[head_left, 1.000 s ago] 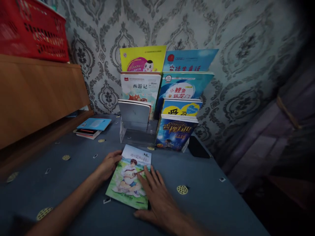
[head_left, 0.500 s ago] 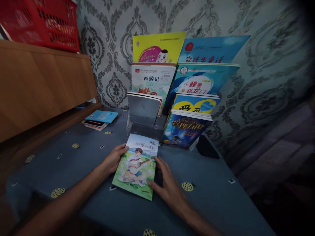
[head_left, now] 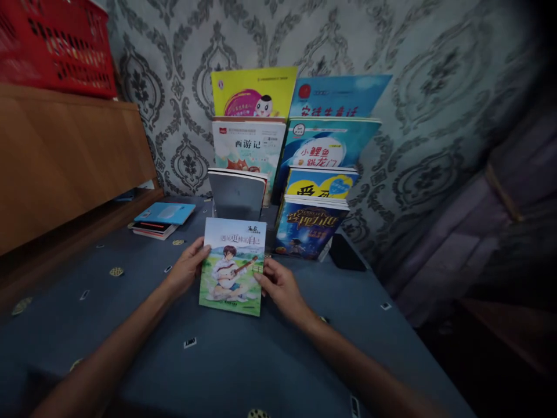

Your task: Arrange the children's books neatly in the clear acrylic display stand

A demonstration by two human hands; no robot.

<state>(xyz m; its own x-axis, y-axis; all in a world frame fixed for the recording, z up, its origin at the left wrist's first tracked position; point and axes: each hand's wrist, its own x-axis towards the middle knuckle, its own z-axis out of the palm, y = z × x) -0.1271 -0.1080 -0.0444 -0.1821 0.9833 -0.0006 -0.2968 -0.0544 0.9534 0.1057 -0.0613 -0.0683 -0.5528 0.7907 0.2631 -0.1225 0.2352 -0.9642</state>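
Blue-grey tablecloth (head_left: 143,325), yellow dotted motifs; curtain (head_left: 470,232) perhaps dull purple.

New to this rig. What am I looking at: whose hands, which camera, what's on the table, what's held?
No robot here: these are a person's bare hands, and every picture comes from one camera worn on their head, looking forward and down. The left hand and right hand hold opposite side edges of a book with a guitar player on its cover, thumbs on the front. On the dark patterned cloth, behind it, stand two stepped columns of books. A small stack of books lies to the left; a flat dark object, which I can't identify, lies to the right.
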